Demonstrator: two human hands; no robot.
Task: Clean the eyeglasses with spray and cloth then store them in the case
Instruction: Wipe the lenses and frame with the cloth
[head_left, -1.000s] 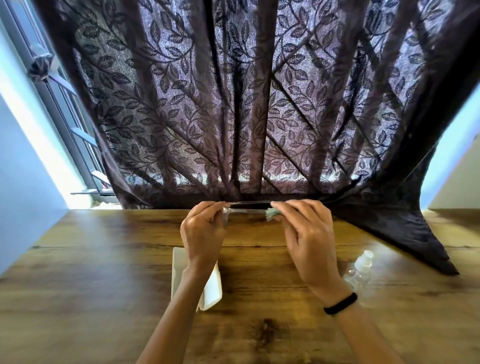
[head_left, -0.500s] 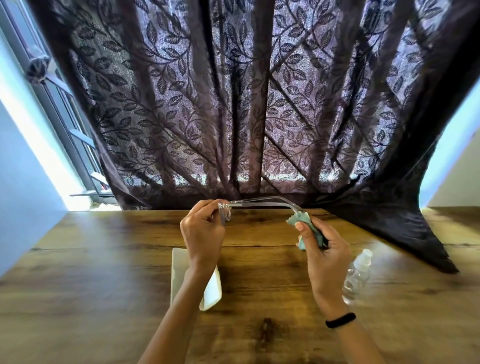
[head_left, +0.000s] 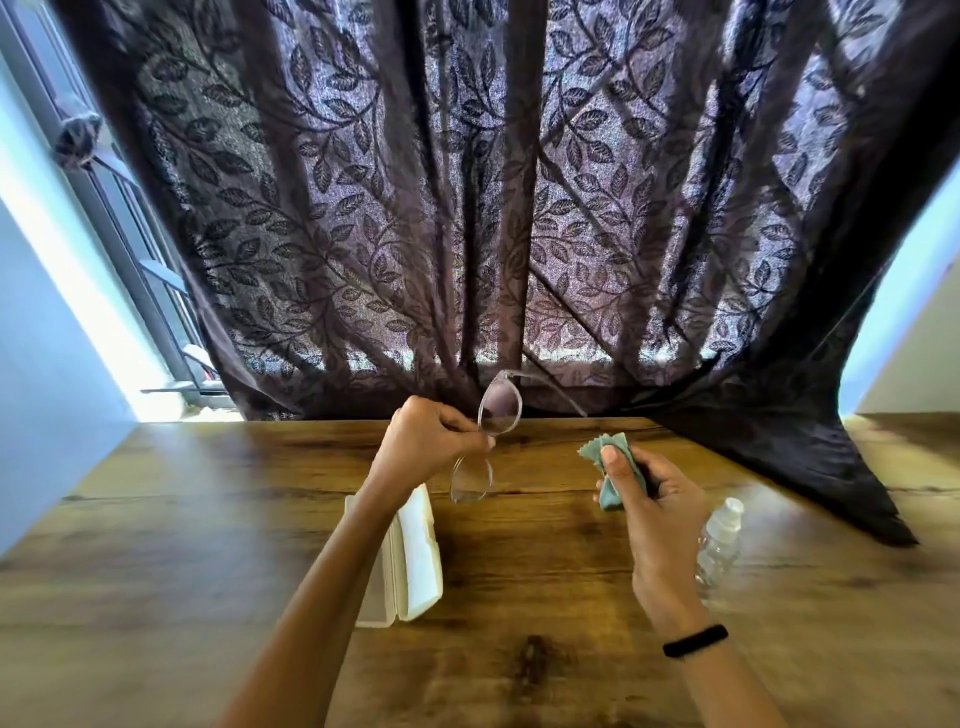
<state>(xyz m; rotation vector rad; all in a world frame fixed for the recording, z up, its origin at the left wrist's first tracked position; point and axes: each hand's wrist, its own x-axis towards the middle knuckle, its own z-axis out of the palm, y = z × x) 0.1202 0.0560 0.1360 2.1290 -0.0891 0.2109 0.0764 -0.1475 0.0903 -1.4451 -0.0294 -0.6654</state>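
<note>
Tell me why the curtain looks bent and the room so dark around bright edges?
Head view: the wide-angle lens bows the curtain and window frame outward. Daylight behind the curtain backlights it, so it reads dark while the gaps at either side blow out white. The table edges and forearms look softly blurred; the eyeglasses in the left hand stay fairly sharp.

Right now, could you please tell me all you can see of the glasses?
The glasses have a clear, pale frame that looks like plastic, and clear lenses. The left hand pinches them at the bridge, above the table, turned on end: one lens up, one down. One temple stretches toward the curtain. The cloth is apart from them.
</note>
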